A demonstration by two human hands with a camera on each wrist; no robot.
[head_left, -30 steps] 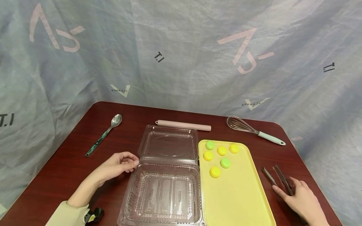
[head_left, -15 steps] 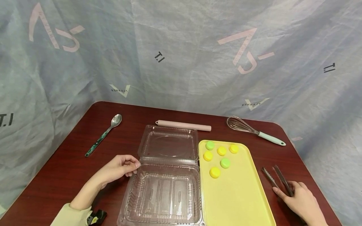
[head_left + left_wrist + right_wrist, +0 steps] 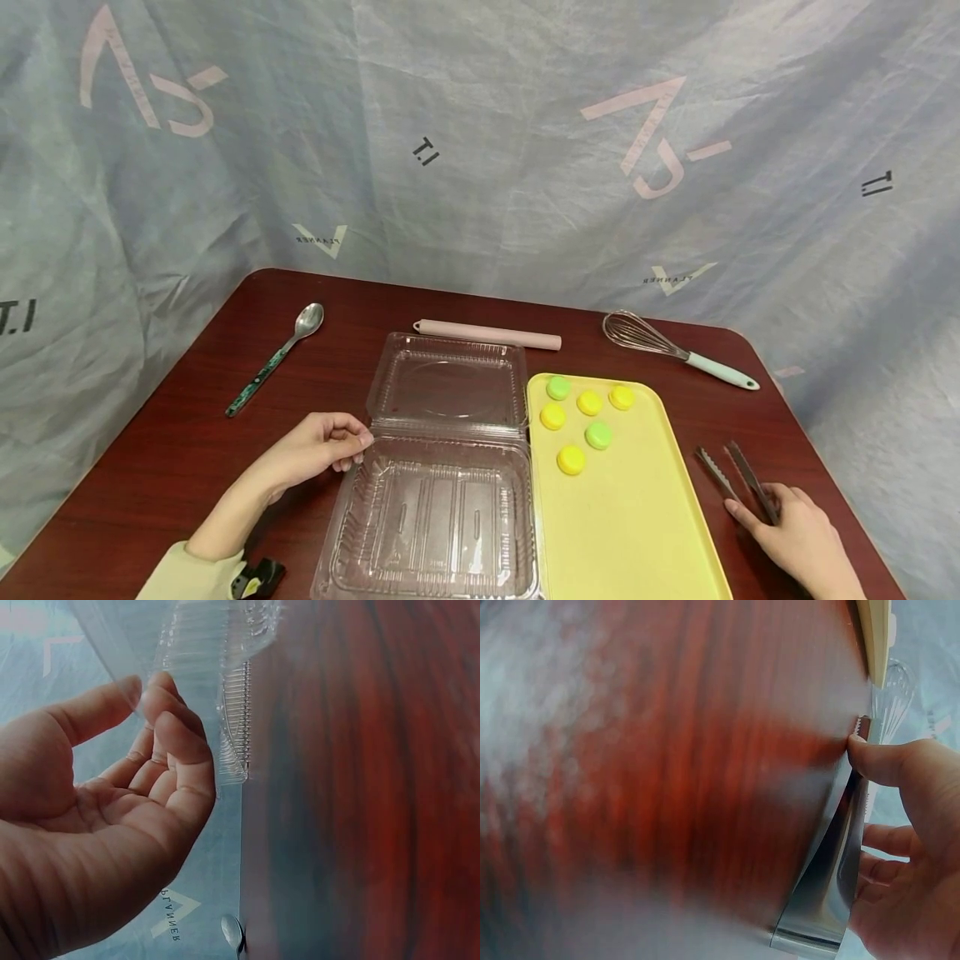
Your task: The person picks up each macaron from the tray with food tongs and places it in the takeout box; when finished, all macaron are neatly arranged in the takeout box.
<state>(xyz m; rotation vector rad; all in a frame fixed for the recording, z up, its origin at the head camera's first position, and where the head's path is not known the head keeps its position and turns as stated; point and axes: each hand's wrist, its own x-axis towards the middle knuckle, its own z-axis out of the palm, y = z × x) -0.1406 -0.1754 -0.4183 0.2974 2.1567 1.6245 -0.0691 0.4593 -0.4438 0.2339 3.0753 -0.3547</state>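
Altogether one container (image 3: 438, 525) (clear), one tongs (image 3: 826, 891), six macarons (image 3: 598, 435)

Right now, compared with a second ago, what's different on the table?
Very little. The left hand shifted slightly right and toward the person, at the edge of the clear box. The right hand drew its fingers back slightly at the tongs. I see nothing newly grasped or released. Box, tongs, tray, macarons, spoon, rolling pin and whisk stayed put.
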